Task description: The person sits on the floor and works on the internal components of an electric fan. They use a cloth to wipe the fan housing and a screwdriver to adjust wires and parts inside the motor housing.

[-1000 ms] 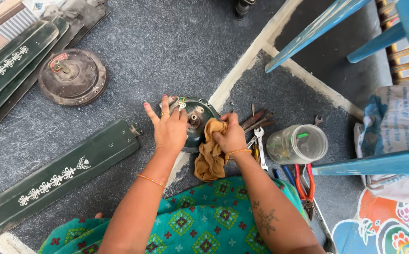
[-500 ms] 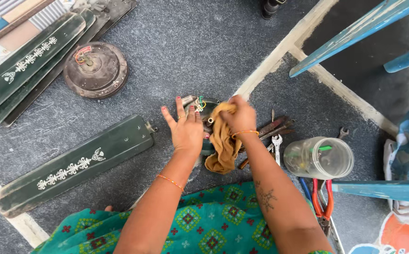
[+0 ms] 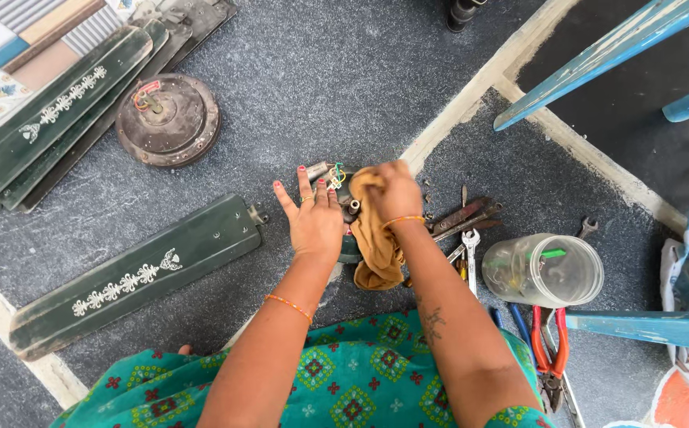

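Here the right hand (image 3: 393, 190) is closed around a bunched mustard-brown cloth (image 3: 374, 242), pressing it onto a dark round fan motor housing (image 3: 350, 230) on the floor; the cloth hangs down from the fist towards the person. Just beside it, the left hand (image 3: 313, 220) lies flat on the housing, fingers spread wide and holding nothing, with a thin orange bangle (image 3: 287, 306) on the forearm behind it. Coloured wires (image 3: 335, 173) stick out of the housing just beyond the left fingertips. To the right of the right hand, nearly touching the cloth, lies a cluster of spanners and rusty tools (image 3: 465, 222); further right stands a clear plastic jar (image 3: 545, 270), and nearer the person, red-handled pliers (image 3: 549, 349). To the left of the left hand, a dark green fan blade (image 3: 134, 277) with a white ornament lies on the grey floor (image 3: 320, 87). Well beyond it, up and left, are a round brown motor cover (image 3: 167, 120) and more stacked blades (image 3: 51, 111).
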